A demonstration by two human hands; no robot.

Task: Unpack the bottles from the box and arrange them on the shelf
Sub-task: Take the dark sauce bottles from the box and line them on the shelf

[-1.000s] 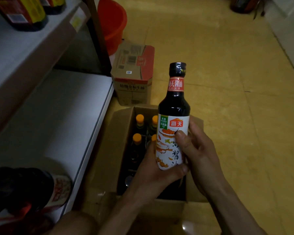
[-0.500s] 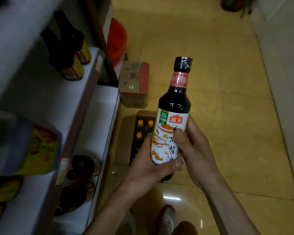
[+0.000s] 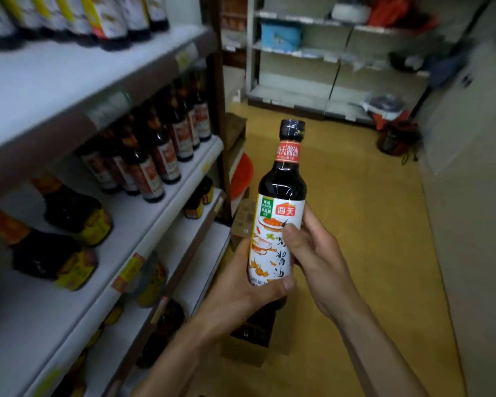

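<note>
2 hands hold 1 dark soy bottle [image 3: 278, 213] upright in the aisle, over the box [image 3: 241, 355] and just right of the shelf [image 3: 143, 216]. The left hand [image 3: 241, 290] grips its base and the right hand [image 3: 315, 253] its label, with both sets of fingers curled round it (none free). Best set it base first, label outward, beside the row of bottles [image 3: 158, 156].

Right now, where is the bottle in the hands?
Head view, centre: the bottle is upright, gripped by the left hand and right hand, just right of the shelves, above the box.
</note>
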